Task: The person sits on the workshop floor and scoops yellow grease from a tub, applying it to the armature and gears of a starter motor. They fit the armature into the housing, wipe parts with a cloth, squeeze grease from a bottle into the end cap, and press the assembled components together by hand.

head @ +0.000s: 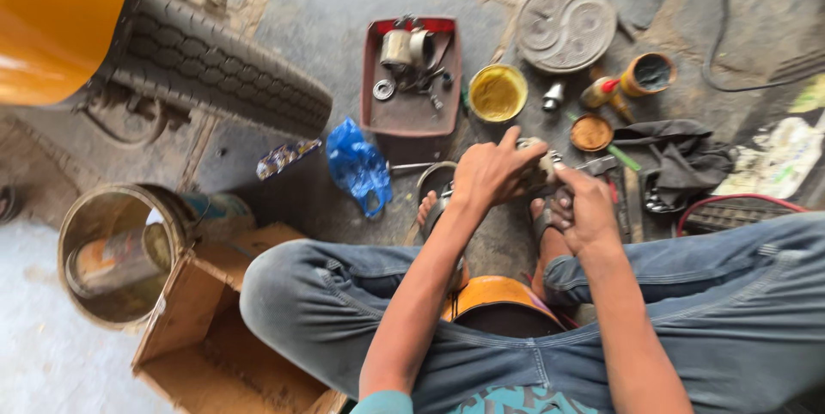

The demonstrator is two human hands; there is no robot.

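Observation:
I sit low over a grimy stone floor, knees in blue jeans spread wide. My left hand (491, 172) and my right hand (587, 208) both grip a small greasy metal part (541, 165) held between them above my sandalled feet. The left fingers wrap over its top; the right hand pinches it from the right side. Most of the part is hidden by the fingers. An orange round seat (491, 292) shows between my legs.
A red metal tray (411, 113) of small parts lies ahead, beside a yellow grease tin (498, 93), a round cast cover (565, 26) and a blue plastic bag (357, 165). A tyre (215, 66) lies at left, with a bucket (116, 251), a cardboard box (215, 345) and a dark rag (679, 156).

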